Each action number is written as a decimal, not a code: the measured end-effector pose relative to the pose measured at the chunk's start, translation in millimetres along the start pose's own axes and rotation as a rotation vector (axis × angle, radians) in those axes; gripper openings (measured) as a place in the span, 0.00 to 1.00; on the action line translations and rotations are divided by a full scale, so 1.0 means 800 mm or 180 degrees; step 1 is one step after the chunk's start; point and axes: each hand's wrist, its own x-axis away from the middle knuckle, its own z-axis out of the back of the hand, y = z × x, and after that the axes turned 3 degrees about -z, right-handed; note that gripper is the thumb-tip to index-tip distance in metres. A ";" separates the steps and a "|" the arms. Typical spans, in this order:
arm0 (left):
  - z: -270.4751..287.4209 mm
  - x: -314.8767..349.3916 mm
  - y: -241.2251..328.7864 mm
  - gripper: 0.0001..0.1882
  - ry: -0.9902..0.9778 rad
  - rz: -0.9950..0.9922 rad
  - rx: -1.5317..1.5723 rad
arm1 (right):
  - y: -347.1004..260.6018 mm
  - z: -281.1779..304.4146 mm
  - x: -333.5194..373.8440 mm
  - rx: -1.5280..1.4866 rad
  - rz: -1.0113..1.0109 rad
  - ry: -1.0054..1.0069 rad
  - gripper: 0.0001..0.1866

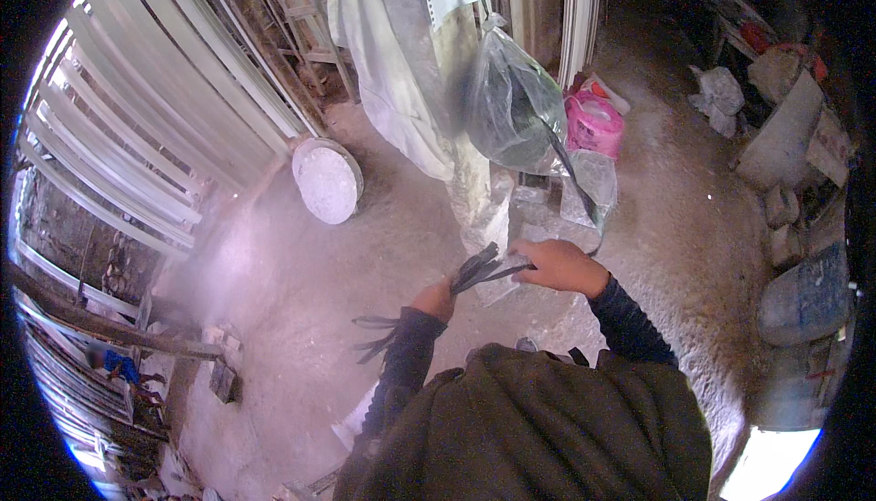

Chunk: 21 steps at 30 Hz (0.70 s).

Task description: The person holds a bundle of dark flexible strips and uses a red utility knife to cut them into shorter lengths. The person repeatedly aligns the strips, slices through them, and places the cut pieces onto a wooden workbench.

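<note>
My left hand [435, 301] is closed round a bundle of black strips [476, 267]. Their folded ends stick up above the fist, and the loose tails hang out past my left wrist. To its right, my right hand [560, 267] pinches one strip that stretches across from the bundle. Just beyond my hands hangs a clear plastic bag [516, 99], with a long dark strap [564, 159] running down over it. Pale cloth [401, 90] drapes down beside the bag.
A round whitish basin [328, 182] leans near pale upright slats [173, 72] at the left. Behind the clear bag sits a pink bag [595, 125]. Along the right wall stand a blue container [803, 296] and several sacks. A wooden beam [119, 328] juts in from the left.
</note>
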 end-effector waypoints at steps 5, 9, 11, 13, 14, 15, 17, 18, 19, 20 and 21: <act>-0.010 0.000 0.000 0.15 0.0832 -0.0232 0.0507 | 0.009 -0.039 0.006 -0.2422 -0.0026 -0.0030 0.16; -0.055 -0.021 -0.021 0.14 0.1365 -0.0482 0.1171 | -0.009 -0.052 0.004 -0.3291 -0.0671 -0.0226 0.15; -0.032 -0.010 0.016 0.13 0.0965 -0.0100 0.2307 | -0.010 -0.061 0.004 -0.3880 -0.0854 -0.0166 0.13; -0.019 -0.002 0.049 0.13 0.0759 0.0271 0.2667 | -0.012 -0.076 -0.002 -0.4666 -0.0661 0.0103 0.11; -0.018 -0.001 0.058 0.13 0.0667 0.0471 0.2845 | -0.018 -0.073 -0.003 -0.4841 -0.0650 0.0117 0.11; -0.038 -0.007 0.049 0.13 0.0666 0.0174 0.3144 | -0.026 -0.066 -0.001 -0.5016 -0.0640 0.0131 0.11; -0.093 -0.023 0.015 0.13 0.0647 -0.0456 0.3736 | -0.031 -0.065 -0.002 -0.4945 -0.0406 0.0241 0.11; -0.100 -0.027 0.016 0.13 0.0637 -0.0528 0.3717 | -0.024 -0.078 -0.003 -0.4710 -0.0200 0.0364 0.11; -0.096 -0.025 0.019 0.13 0.0571 -0.0438 0.3590 | -0.023 -0.081 -0.003 -0.4732 -0.0159 0.0330 0.11; -0.091 -0.023 0.021 0.13 0.0506 -0.0348 0.3463 | -0.024 -0.082 -0.003 -0.4755 -0.0117 0.0295 0.11; -0.085 -0.021 0.024 0.12 0.0441 -0.0257 0.3335 | -0.025 -0.079 -0.001 -0.5033 -0.0253 0.0139 0.11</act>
